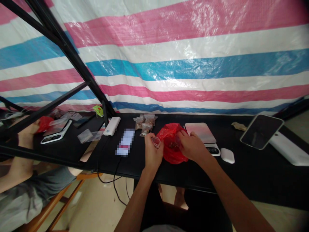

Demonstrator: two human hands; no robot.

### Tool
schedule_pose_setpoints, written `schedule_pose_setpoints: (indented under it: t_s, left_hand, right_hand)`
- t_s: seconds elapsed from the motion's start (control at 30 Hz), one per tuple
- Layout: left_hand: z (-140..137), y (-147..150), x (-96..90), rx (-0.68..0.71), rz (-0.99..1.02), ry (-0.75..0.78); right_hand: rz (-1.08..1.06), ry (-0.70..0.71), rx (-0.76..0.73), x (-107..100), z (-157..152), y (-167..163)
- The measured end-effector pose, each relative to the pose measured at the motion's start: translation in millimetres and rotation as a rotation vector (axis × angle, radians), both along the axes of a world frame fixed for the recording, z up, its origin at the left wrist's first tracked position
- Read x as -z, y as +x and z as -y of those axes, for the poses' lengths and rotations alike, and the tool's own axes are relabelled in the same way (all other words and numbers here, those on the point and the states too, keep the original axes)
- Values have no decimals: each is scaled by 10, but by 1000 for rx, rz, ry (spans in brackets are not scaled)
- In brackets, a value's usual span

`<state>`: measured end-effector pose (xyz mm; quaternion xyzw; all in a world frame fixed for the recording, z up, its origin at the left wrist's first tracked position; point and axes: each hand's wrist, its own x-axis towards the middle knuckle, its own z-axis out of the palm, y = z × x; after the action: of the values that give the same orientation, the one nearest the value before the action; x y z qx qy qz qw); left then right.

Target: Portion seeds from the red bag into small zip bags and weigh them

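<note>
A red plastic bag (172, 158) stands open on the black table, with small brown pieces (173, 145) inside. My left hand (153, 156) is closed at the bag's left edge, and a small clear plastic piece (155, 141) shows between its thumb and fingers. My right hand (193, 145) reaches over the bag's right rim with its fingers curled together inside the mouth. What those fingers hold is hard to make out. Just behind the bag lie several clear zip bags (146, 129) filled with brown pieces.
A white digital scale (201, 132) sits right of the bag, beside a white earbud case (227, 155). Farther right a phone (262, 132) leans on a white object. Left are a white power bank (112, 125) and a blurred-out phone-shaped item (125, 141). Beyond the black frame, another person's arm (25, 138) works.
</note>
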<state>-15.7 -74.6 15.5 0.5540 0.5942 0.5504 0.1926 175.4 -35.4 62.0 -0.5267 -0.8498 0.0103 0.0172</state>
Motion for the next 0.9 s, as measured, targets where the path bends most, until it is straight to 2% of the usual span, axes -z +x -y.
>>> schedule_pose_setpoints:
  t_s: [0.07, 0.1, 0.2, 0.27, 0.37, 0.47, 0.57, 0.7, 0.9]
  left_hand:
    - [162, 42, -4, -130, 8, -141]
    - [251, 67, -7, -144, 8, -231]
    - [437, 159, -40, -59, -16, -468]
    - [441, 220, -72, -61, -50, -535]
    - [317, 273, -84, -23, -54, -538]
    - [205, 269, -40, 33, 17, -477]
    - [186, 231, -4, 52, 109, -376]
    - [215, 190, -43, 46, 204, -287]
    - [123, 163, -80, 53, 317, -280]
  right_hand:
    - [-7, -13, 2, -9, 22, -3]
    - [-12, -21, 3, -9, 30, 0]
    - [-27, -43, -3, -6, 43, 4]
    - [-38, -47, -14, -18, 48, -9]
    - [-22, -42, -35, -67, 58, -39]
    - [79, -55, 8, -119, 80, -45]
    - [147, -85, 71, -133, 100, -20]
    - [179, -136, 100, -102, 106, 2]
    - [141, -141, 73, -72, 102, -37]
